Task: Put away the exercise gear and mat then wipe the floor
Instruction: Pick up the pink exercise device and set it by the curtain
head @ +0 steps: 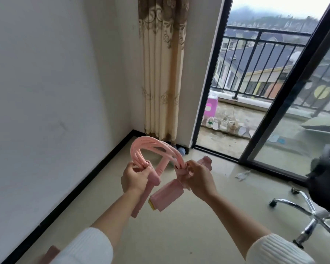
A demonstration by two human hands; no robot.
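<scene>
A pink resistance-band pedal puller [156, 147] is held up in front of me over the cream tiled floor [179, 235]. Its several elastic tubes arch upward between my hands. My left hand [134, 177] grips the left end of the tubes, with a pink foam handle hanging below it. My right hand [198, 178] is closed on the right end, where a pink foam pedal [167, 195] with a yellow edge dangles. A second pink handle pokes out behind my right hand. No mat is in view.
A white wall with black skirting runs along the left. A beige curtain [162, 73] hangs in the corner. The sliding glass door [274, 111] stands open onto a balcony with shoes. An office chair [312, 212] stands at right. A scrap of litter [242, 175] lies on the floor.
</scene>
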